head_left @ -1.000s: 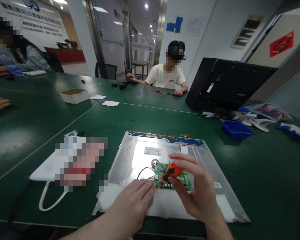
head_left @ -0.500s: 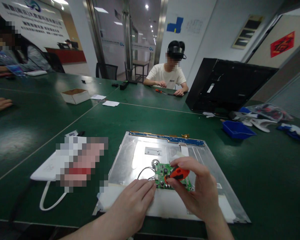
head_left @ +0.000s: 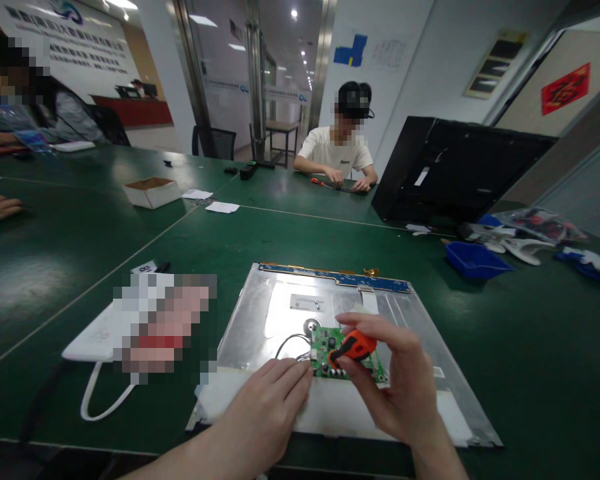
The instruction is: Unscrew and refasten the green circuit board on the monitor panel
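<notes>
An orange-and-black screwdriver (head_left: 354,345) sits between the thumb and fingers of my right hand (head_left: 405,373). Its handle leans over a green circuit board (head_left: 322,363), and its tip is hidden. My left hand (head_left: 273,397) lies palm down with fingers stretched out, fingertips touching the left edge of the board. The board rests on the back of a flat silver display panel (head_left: 260,320). Thin dark wires (head_left: 289,339) curve into the board's left side. Along the panel's far edge runs a blue circuit strip (head_left: 325,275), with a white ribbon cable (head_left: 369,301) below it.
To the left lies a white device (head_left: 93,337) with a looped cord, partly blurred out. A blue tray (head_left: 475,260) and a large black monitor housing (head_left: 460,173) stand to the right. Farther off are a small cardboard box (head_left: 153,192) and a seated co-worker (head_left: 337,150).
The screwdriver handle has turned slightly in my right hand, whose fingers have shifted a little. My left hand stays put. The co-worker's hand across the table has moved.
</notes>
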Demonstrator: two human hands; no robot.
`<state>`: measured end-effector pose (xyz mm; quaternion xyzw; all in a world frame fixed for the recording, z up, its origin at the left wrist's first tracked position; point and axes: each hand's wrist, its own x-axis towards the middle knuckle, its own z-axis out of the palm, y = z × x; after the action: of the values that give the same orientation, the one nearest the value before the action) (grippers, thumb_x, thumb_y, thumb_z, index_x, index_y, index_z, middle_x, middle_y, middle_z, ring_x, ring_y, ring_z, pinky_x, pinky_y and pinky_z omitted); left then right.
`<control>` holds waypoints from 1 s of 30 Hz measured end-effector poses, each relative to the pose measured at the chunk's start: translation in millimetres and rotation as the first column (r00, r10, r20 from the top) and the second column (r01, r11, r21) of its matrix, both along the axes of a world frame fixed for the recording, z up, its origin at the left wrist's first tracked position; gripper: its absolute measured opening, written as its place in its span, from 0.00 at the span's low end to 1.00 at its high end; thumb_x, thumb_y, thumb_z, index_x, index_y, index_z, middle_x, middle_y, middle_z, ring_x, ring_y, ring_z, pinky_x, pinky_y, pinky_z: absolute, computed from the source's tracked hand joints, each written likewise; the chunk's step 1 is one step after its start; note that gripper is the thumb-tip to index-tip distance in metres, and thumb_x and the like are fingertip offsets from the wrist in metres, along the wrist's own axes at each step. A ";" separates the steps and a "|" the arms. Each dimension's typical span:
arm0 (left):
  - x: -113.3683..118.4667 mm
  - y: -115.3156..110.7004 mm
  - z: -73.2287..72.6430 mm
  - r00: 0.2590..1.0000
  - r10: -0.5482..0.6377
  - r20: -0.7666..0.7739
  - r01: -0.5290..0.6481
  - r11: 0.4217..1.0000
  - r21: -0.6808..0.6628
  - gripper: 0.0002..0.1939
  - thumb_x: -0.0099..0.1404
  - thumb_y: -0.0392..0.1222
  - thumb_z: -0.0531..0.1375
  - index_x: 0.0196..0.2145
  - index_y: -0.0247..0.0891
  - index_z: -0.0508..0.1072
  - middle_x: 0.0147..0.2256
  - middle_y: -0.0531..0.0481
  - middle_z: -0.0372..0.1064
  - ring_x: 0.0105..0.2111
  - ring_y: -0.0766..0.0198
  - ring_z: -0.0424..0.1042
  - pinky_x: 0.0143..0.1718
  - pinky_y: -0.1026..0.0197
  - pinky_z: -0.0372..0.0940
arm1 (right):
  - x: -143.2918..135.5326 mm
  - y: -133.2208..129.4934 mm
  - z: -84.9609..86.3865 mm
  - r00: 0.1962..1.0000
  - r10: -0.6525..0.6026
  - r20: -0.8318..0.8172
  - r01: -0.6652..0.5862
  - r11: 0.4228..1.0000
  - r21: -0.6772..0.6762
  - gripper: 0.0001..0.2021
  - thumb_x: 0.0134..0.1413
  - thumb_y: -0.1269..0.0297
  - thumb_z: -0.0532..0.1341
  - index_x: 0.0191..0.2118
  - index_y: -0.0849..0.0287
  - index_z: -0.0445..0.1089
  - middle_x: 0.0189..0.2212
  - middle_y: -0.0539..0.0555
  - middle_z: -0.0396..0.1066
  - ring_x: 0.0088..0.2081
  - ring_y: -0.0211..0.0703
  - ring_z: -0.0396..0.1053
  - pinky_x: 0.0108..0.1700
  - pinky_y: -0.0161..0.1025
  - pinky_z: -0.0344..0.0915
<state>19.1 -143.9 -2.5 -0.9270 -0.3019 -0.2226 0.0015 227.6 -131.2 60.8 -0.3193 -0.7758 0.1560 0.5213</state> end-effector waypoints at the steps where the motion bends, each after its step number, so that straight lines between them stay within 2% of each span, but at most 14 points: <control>1: 0.1 0.1 0.1 1.000 0.000 0.003 0.000 1.000 0.000 0.22 0.60 0.24 0.51 0.52 0.27 0.68 0.47 0.38 0.72 0.45 0.51 0.72 0.46 0.51 0.70 | 0.3 0.3 1.7 1.000 -0.004 0.012 0.004 1.000 0.015 0.25 0.55 0.78 0.62 0.55 0.53 0.60 0.51 0.55 0.71 0.51 0.46 0.70 0.51 0.45 0.69; 3: 0.3 0.1 0.5 1.000 0.000 0.006 0.000 1.000 -0.004 0.22 0.60 0.25 0.51 0.52 0.28 0.68 0.47 0.38 0.72 0.45 0.52 0.72 0.46 0.51 0.70 | 0.5 0.3 5.1 0.999 -0.028 0.046 0.025 0.998 0.050 0.23 0.55 0.77 0.62 0.55 0.54 0.62 0.50 0.56 0.70 0.51 0.46 0.70 0.51 0.45 0.69; 8: 0.8 -0.5 0.3 1.000 0.006 0.002 -0.006 1.000 -0.001 0.21 0.63 0.25 0.50 0.53 0.28 0.67 0.46 0.37 0.73 0.45 0.52 0.72 0.45 0.50 0.71 | 0.2 -1.2 10.9 0.985 -0.120 0.120 0.106 0.988 0.113 0.22 0.57 0.75 0.61 0.56 0.55 0.64 0.46 0.56 0.68 0.45 0.45 0.70 0.42 0.42 0.72; 12: 0.7 -0.5 0.2 1.000 0.004 -0.002 -0.004 1.000 -0.005 0.21 0.63 0.25 0.50 0.53 0.27 0.67 0.47 0.37 0.72 0.45 0.52 0.71 0.46 0.50 0.70 | -0.5 -2.3 12.1 0.980 -0.150 0.129 0.135 0.983 0.122 0.23 0.56 0.75 0.59 0.57 0.55 0.64 0.46 0.57 0.66 0.44 0.46 0.70 0.40 0.41 0.72; 18: -0.5 0.0 1.7 1.000 -0.009 -0.021 0.008 0.999 -0.035 0.25 0.57 0.24 0.51 0.53 0.26 0.67 0.48 0.36 0.72 0.46 0.51 0.71 0.47 0.50 0.70 | -0.7 -0.9 10.1 0.985 -0.124 0.120 0.111 0.988 0.108 0.21 0.55 0.74 0.62 0.55 0.56 0.64 0.44 0.56 0.67 0.44 0.46 0.69 0.41 0.43 0.70; 24: -0.5 -0.4 -0.4 1.000 0.000 -0.013 0.000 1.000 -0.022 0.27 0.54 0.24 0.51 0.53 0.26 0.67 0.47 0.36 0.72 0.45 0.50 0.71 0.47 0.49 0.70 | -0.9 1.9 7.6 0.992 -0.093 0.079 0.083 0.989 0.125 0.22 0.54 0.74 0.65 0.53 0.55 0.63 0.41 0.54 0.67 0.41 0.44 0.70 0.38 0.42 0.71; 30: 0.4 -0.3 0.7 1.000 -0.001 -0.007 0.001 1.000 -0.005 0.22 0.60 0.24 0.50 0.52 0.27 0.67 0.46 0.37 0.73 0.44 0.51 0.72 0.45 0.49 0.71 | -0.7 -1.3 10.2 0.984 -0.143 0.109 0.127 0.982 0.138 0.21 0.55 0.75 0.63 0.54 0.52 0.67 0.43 0.54 0.65 0.40 0.42 0.69 0.35 0.38 0.72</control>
<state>19.5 -144.1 -1.8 -0.9279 -0.3021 -0.2187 0.0001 226.9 -132.5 71.1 -0.3452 -0.7905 0.0498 0.5035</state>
